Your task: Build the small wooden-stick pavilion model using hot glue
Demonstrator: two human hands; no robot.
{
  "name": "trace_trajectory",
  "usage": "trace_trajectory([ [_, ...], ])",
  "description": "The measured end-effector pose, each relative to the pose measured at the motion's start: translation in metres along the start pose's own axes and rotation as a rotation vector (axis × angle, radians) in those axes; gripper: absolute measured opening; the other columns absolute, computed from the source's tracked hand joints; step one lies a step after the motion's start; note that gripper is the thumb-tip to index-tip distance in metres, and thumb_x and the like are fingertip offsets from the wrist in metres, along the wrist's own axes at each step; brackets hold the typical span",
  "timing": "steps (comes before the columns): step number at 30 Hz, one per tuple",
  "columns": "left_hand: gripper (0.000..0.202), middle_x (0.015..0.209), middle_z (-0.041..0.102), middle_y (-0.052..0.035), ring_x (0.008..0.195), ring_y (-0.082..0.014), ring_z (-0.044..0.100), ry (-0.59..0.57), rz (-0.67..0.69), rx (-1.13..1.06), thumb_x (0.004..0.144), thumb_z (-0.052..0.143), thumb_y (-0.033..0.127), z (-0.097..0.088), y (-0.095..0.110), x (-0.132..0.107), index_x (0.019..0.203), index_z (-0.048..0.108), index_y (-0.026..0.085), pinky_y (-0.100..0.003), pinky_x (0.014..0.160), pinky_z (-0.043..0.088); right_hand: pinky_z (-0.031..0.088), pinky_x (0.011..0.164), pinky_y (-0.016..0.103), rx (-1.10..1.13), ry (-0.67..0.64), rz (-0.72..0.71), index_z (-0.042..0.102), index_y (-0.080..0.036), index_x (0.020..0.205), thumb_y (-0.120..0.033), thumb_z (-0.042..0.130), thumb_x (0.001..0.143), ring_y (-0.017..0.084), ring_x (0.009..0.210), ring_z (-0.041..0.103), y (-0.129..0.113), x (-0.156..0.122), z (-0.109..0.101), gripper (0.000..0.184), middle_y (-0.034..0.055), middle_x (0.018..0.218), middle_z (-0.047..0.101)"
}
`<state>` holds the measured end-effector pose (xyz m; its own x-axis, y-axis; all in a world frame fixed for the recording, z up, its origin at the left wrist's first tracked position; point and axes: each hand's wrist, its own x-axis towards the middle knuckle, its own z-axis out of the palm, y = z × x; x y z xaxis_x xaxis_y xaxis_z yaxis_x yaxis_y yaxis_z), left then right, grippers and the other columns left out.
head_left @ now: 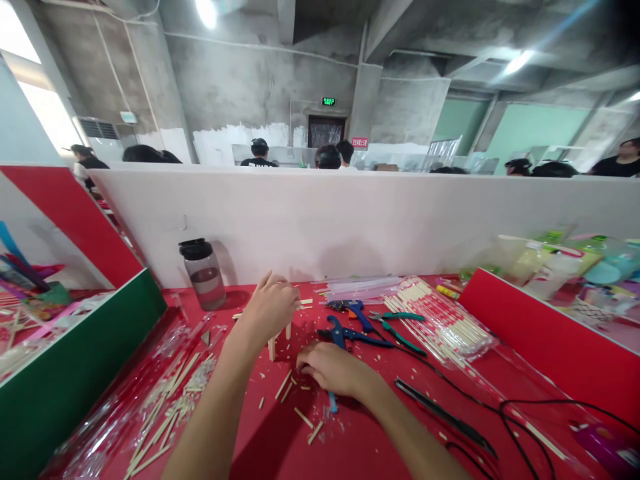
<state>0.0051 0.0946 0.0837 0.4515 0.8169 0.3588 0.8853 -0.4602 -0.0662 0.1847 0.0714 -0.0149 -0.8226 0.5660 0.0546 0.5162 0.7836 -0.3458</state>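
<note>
My left hand (270, 305) is closed over the top of a small upright structure of short wooden sticks (274, 345) standing on the red table (360, 440). My right hand (333, 369) rests palm down beside it, fingers curled on the tabletop among loose cut stick pieces (295, 400); what it pinches, if anything, is hidden. Blue-handled cutters (345, 333) lie just beyond my right hand.
A dark-lidded jar (203, 272) stands at the back left. Green-handled pliers (400, 327), a blue glue gun (353, 308), a pack of chopsticks (440, 320) and black cables (500, 413) lie right. Clear wrappers with sticks (165, 413) lie left. Red and green dividers flank the table; people sit beyond the white partition.
</note>
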Motion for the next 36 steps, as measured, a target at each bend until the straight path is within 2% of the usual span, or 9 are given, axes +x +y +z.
trace_trajectory([
  [5,0.021,0.087,0.074,-0.007,0.105,-0.0241,0.06,-0.034,-0.002,-0.008,0.088,0.053,0.019,0.0,-0.005,0.001,0.076,0.07,0.019,-0.045,0.109,0.03,0.04,0.082,0.024,0.049,-0.005,-0.014,0.07,-0.018,0.101,-0.012,0.055,0.09,0.018,0.093,0.065,-0.002,0.0,-0.002,0.021,0.0066,0.097,0.073],
  [9,0.023,0.087,0.073,-0.008,0.104,-0.0239,0.06,-0.052,-0.007,-0.022,0.09,0.051,0.021,0.001,-0.007,0.002,0.077,0.07,0.019,-0.045,0.108,0.031,0.041,0.078,0.024,0.041,-0.005,0.012,0.069,-0.018,0.1,-0.021,0.061,0.089,0.02,0.092,0.065,-0.006,0.001,0.0,0.014,0.0071,0.096,0.073],
  [13,0.024,0.086,0.073,-0.0077,0.104,-0.0237,0.061,-0.06,-0.011,-0.024,0.09,0.051,0.022,0.003,-0.008,0.003,0.076,0.07,0.019,-0.044,0.108,0.031,0.043,0.077,0.026,-0.009,0.02,0.053,0.064,-0.017,0.109,-0.03,0.066,0.087,0.022,0.094,0.065,-0.014,0.003,0.005,0.025,0.01,0.101,0.071],
  [15,0.024,0.086,0.073,-0.0072,0.103,-0.0237,0.061,-0.067,-0.009,-0.023,0.09,0.051,0.022,0.003,-0.008,0.003,0.076,0.07,0.019,-0.045,0.108,0.031,0.043,0.078,0.026,-0.031,0.025,0.043,0.064,-0.017,0.109,-0.031,0.063,0.09,0.022,0.096,0.065,-0.018,0.003,0.006,0.024,0.0112,0.106,0.07],
  [20,0.024,0.086,0.074,-0.0071,0.103,-0.0248,0.061,-0.069,-0.004,-0.034,0.089,0.052,0.021,0.005,-0.007,0.004,0.074,0.07,0.02,-0.047,0.108,0.031,0.044,0.079,0.027,-0.104,0.023,0.026,0.065,-0.016,0.103,-0.029,0.057,0.094,0.022,0.094,0.065,-0.025,0.003,0.003,0.018,0.0104,0.104,0.069],
  [25,0.024,0.086,0.074,-0.0087,0.104,-0.0255,0.061,-0.072,-0.002,-0.032,0.09,0.051,0.02,0.006,-0.005,0.003,0.076,0.071,0.019,-0.047,0.108,0.032,0.046,0.079,0.029,-0.157,0.013,0.009,0.064,-0.014,0.105,-0.03,0.056,0.094,0.023,0.094,0.065,-0.027,0.003,0.002,0.021,0.012,0.104,0.069],
  [33,0.021,0.087,0.074,-0.008,0.105,-0.0248,0.06,-0.074,0.001,-0.025,0.085,0.054,0.013,0.012,-0.007,0.003,0.076,0.071,0.02,-0.049,0.109,0.03,0.046,0.073,0.027,-0.143,0.052,-0.015,0.061,-0.015,0.11,-0.019,0.044,0.097,0.022,0.087,0.066,-0.027,0.004,0.009,0.022,0.0114,0.101,0.07],
  [36,0.018,0.087,0.074,-0.008,0.105,-0.0258,0.06,-0.052,-0.001,0.002,0.085,0.056,0.016,0.013,-0.004,0.003,0.076,0.071,0.02,-0.049,0.11,0.029,0.044,0.072,0.028,-0.115,0.078,0.004,0.061,-0.015,0.108,-0.019,0.045,0.096,0.022,0.085,0.065,-0.027,0.003,0.007,0.021,0.0118,0.099,0.069],
])
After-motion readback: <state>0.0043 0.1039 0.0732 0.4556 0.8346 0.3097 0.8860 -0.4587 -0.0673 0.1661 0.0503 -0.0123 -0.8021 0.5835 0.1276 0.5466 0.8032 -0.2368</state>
